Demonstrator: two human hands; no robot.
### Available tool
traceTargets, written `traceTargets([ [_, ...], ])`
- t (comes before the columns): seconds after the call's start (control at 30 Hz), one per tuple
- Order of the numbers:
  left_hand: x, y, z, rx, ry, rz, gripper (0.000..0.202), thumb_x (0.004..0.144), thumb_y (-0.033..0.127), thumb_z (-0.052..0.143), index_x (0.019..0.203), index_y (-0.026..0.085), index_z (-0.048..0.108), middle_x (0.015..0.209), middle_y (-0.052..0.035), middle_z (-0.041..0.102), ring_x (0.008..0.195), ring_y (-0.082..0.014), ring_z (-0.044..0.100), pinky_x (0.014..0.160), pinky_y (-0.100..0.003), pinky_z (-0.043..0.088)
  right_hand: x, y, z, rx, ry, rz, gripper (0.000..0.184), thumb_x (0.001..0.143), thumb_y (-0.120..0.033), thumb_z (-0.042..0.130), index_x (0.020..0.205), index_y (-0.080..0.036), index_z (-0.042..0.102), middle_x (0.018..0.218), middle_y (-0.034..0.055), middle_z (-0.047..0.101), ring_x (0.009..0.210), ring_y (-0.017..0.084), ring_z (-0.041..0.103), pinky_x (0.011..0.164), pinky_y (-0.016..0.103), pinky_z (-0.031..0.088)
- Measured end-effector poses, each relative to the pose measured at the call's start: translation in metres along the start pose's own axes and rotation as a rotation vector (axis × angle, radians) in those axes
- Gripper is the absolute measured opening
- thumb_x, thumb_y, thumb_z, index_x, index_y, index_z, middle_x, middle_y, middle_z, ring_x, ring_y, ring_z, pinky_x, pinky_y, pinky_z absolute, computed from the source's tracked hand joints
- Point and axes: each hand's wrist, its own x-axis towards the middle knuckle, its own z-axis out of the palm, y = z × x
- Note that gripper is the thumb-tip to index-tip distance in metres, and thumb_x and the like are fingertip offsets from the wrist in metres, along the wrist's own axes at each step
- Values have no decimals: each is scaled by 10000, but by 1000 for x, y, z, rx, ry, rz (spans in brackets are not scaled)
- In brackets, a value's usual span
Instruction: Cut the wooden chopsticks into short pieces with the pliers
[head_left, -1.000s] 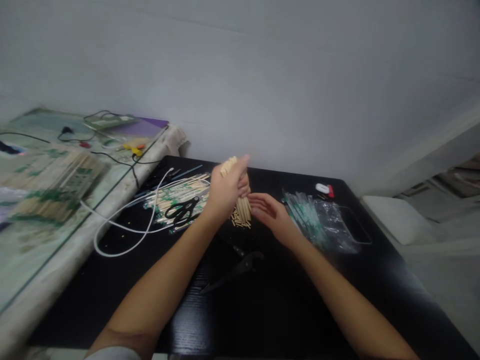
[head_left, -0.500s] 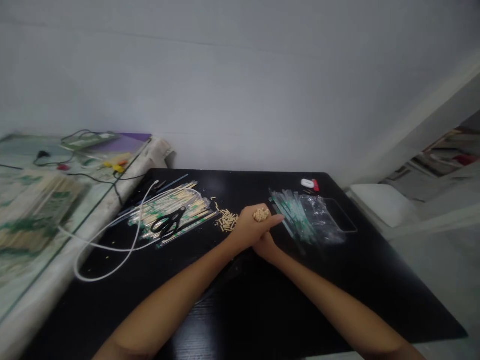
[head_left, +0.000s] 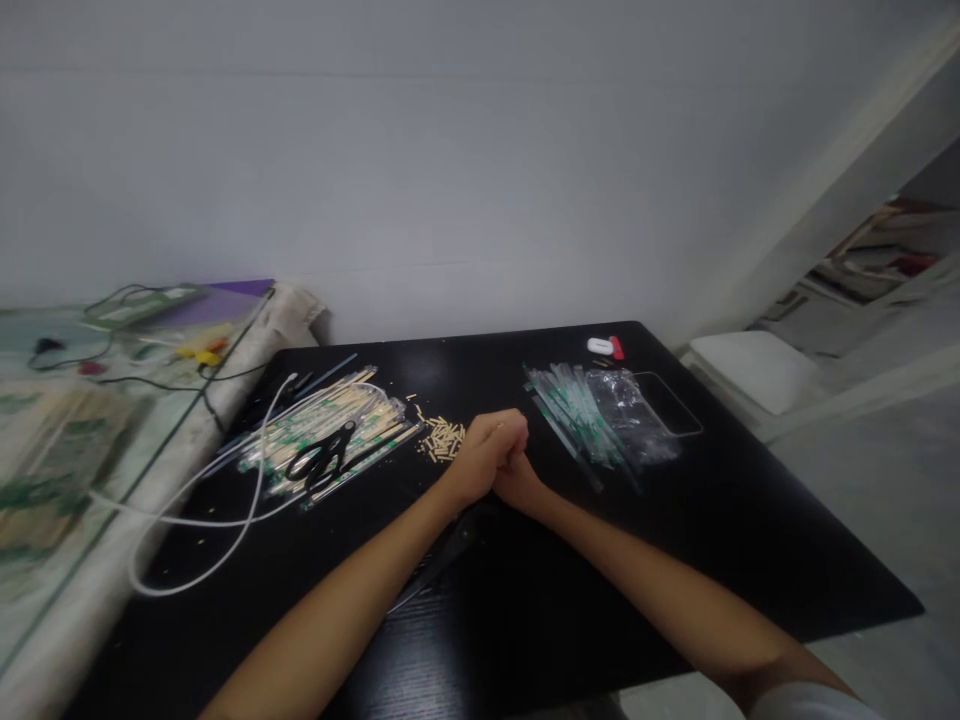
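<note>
My left hand (head_left: 480, 452) is a closed fist over the black table (head_left: 570, 600), and my right hand (head_left: 519, 478) is pressed against it from below, fingers curled. The bundle of short wooden sticks they closed on a moment ago is hidden inside the grip. A small heap of cut stick pieces (head_left: 442, 440) lies just left of the hands. Further left, black scissors (head_left: 321, 460) rest on a pile of wrapped chopsticks (head_left: 352, 415). Empty clear-and-green wrappers (head_left: 589, 410) lie to the right.
A black-handled tool (head_left: 442, 560) lies under my left forearm. A white cable (head_left: 217, 525) loops across the table's left part. A small white and red item (head_left: 604, 346) sits at the far edge. A glass-topped table (head_left: 97, 500) with chopstick packs stands left; a white cushion (head_left: 750, 370) right.
My left hand brought the stick bundle down from upright in the air to the table. My right hand closed in against it, and the stick ends are now hidden. The view shifted right.
</note>
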Motion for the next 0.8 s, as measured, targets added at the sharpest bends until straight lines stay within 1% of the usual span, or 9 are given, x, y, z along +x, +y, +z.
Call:
traceTargets([
  [0.07,1,-1,0,-3,15,-2,484,944,504,432,560,218,505,540,-17,490,559,-168,453,560,-301,345,0,0,0,14,-10,13,132,759,-219,672,743,-230,541,736,15,623,769,217,614,687,338,569],
  [0.2,4,-1,-1,27,21,-25,401,902,369,439,541,205,501,531,-8,497,563,-156,476,573,-284,356,0,0,-2,19,-21,36,138,735,-231,663,712,-230,527,695,11,600,732,211,588,641,324,533],
  [0.3,5,-1,-2,33,10,-26,369,896,342,447,564,199,523,545,-2,512,568,-150,481,580,-277,365,0,-1,-5,17,-20,48,169,713,-252,678,690,-235,511,687,13,592,724,216,578,636,330,521],
  [0.4,5,-2,-2,24,-2,-24,344,901,332,464,590,198,527,558,7,512,572,-146,484,581,-273,371,1,-4,-7,16,-21,48,164,701,-266,681,694,-238,520,695,17,600,729,220,581,646,336,521],
  [0.57,5,1,-2,-10,14,-22,356,905,348,459,583,204,503,537,10,489,548,-144,472,562,-273,366,1,-9,-7,28,-22,30,117,720,-277,640,713,-240,529,702,19,589,729,219,571,646,341,520],
  [0.7,3,3,-2,-49,17,-11,427,916,448,453,566,209,505,518,1,473,526,-149,449,545,-288,353,1,-11,-5,50,-20,11,114,733,-278,636,733,-241,529,716,16,583,731,216,565,652,346,530],
  [0.8,1,2,-1,-71,31,-15,461,918,504,519,562,212,493,505,15,443,509,-135,419,530,-284,320,0,-10,-4,70,-15,7,147,754,-270,653,720,-248,511,719,18,577,738,219,569,654,351,538],
])
